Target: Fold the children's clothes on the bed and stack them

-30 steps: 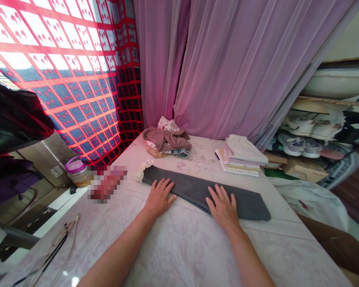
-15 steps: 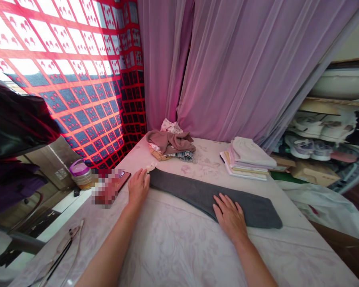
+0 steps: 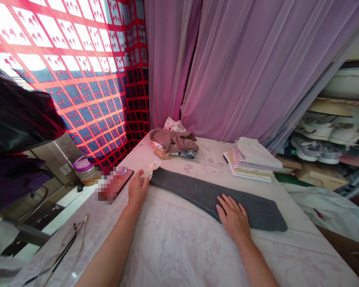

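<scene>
Right grip (image 3: 233,217) lies spread on folded grey cloth (image 3: 257,211), left grip (image 3: 137,188) curled at crumpled lace (image 3: 152,169), pinch unclear.

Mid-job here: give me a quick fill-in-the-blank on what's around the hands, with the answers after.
The folded cloth under the right hand is ____ in colour. The left hand rests on the floral sheet, with a phone in a red case just to its ____. Beyond the cloth, the crumpled heap of clothes sits left of the neatly ____ stack.

Missing words: grey; left; folded.
</scene>
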Demonstrator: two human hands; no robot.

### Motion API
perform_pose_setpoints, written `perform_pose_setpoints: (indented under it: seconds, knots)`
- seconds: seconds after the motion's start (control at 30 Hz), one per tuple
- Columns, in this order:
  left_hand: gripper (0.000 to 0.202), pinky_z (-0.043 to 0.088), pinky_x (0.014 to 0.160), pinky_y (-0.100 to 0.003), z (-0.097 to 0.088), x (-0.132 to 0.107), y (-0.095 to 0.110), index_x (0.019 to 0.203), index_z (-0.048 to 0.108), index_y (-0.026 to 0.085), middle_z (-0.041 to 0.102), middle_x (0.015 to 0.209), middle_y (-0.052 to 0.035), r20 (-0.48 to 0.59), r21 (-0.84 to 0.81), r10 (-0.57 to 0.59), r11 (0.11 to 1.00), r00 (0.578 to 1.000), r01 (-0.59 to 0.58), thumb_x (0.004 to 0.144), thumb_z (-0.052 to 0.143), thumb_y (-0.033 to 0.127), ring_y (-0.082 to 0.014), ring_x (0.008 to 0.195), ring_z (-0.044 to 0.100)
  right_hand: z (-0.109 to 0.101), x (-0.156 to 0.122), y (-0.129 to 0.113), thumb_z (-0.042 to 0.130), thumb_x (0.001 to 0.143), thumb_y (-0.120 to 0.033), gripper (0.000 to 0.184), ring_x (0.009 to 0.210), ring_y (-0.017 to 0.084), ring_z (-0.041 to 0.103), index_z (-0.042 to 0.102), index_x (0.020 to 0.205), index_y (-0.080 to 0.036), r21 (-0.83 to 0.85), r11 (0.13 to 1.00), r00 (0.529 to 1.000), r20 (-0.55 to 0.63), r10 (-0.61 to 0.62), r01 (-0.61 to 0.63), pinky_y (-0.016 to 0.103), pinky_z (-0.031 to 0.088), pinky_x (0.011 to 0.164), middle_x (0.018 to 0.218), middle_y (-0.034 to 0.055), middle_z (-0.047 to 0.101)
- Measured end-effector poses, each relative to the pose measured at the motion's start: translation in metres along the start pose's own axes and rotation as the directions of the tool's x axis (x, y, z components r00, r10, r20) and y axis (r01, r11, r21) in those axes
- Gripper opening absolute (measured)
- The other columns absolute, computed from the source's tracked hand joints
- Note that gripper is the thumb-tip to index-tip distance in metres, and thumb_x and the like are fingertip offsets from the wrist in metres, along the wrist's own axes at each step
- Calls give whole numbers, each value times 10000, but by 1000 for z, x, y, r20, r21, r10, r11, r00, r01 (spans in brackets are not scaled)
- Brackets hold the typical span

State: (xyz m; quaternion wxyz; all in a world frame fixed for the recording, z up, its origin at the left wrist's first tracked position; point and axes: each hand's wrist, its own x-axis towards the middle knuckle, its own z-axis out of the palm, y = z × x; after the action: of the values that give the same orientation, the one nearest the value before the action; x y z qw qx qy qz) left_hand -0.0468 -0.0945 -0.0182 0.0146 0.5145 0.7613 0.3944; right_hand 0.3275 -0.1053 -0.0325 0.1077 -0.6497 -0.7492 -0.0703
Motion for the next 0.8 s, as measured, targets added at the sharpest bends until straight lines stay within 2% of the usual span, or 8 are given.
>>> perform_pose_setpoints:
  seconds: [0.1, 0.3, 0.37, 0.43, 0.53, 0.63, 0.73, 0.8]
  knots:
    - [352, 408, 951, -410, -1, 1, 1, 1105, 607, 152, 687, 1066, -121, 0, 90, -17, 996, 1000, 16, 868, 488, 383, -263, 1048, 609, -2, 0, 0, 327, 919, -373, 452, 1300, 219, 438, 596, 1265, -264, 1, 1000, 1000, 4, -1, 1, 446, 278, 1084, 1393, 29, 522]
    - [232, 420, 877, -359, -2, -1, 3, 1029, 627, 235, 686, 763, -4, 107, 99, -74, 993, 992, 64, 846, 514, 322, -202, 853, 645, 3, 0, 4, 326, 918, -377, 452, 1296, 228, 442, 595, 1264, -266, 11, 1000, 1000, -7, -16, 16, 455, 282, 1079, 1392, 36, 522]
    - [240, 429, 885, -365, -1, -1, 2, 1041, 613, 227, 705, 861, -29, 74, 100, -82, 992, 994, 74, 831, 517, 295, -216, 910, 641, 6, 0, 8, 321, 919, -391, 458, 1297, 231, 440, 590, 1271, -274, 21, 999, 1000, 0, -31, 31, 458, 285, 1075, 1397, 34, 518]
    - [291, 416, 944, -402, -1, -2, 3, 1086, 590, 211, 678, 1112, -90, -1, 110, -52, 993, 999, 52, 811, 527, 279, -251, 1060, 603, 9, 1, 11, 311, 921, -404, 467, 1302, 232, 434, 583, 1279, -279, 29, 999, 999, 4, -41, 41, 460, 286, 1073, 1401, 33, 513]
    - [419, 311, 1077, -454, -2, -2, 15, 1229, 529, 191, 503, 1397, -124, -41, 157, 158, 976, 987, -150, 819, 509, 271, -279, 1297, 438, 10, 1, 13, 296, 925, -411, 477, 1307, 230, 428, 581, 1283, -275, 30, 999, 999, 8, -39, 39, 458, 287, 1072, 1401, 33, 513]
    - [493, 185, 1147, -471, 1, 2, 33, 1361, 445, 191, 429, 1468, -97, 93, 212, 379, 896, 921, -390, 889, 438, 333, -269, 1389, 315, 7, 1, 9, 296, 923, -408, 478, 1300, 229, 437, 590, 1271, -265, 24, 999, 999, 3, -36, 36, 457, 290, 1070, 1393, 33, 522]
    - [548, 109, 1167, -479, 7, 10, 41, 1380, 444, 171, 394, 1489, -110, 251, 258, 443, 826, 861, -501, 900, 435, 436, -279, 1410, 273, 3, -1, 5, 298, 922, -389, 473, 1288, 227, 452, 604, 1253, -248, 17, 1000, 999, -29, -25, 25, 451, 295, 1069, 1377, 37, 537]
    - [580, 80, 1169, -491, 12, 15, 39, 1367, 465, 154, 393, 1486, -130, 316, 292, 421, 809, 850, -510, 888, 450, 480, -292, 1407, 278, 1, -2, 2, 298, 922, -380, 470, 1281, 227, 460, 613, 1242, -239, 16, 1000, 999, -48, -23, 24, 447, 299, 1067, 1366, 41, 548]
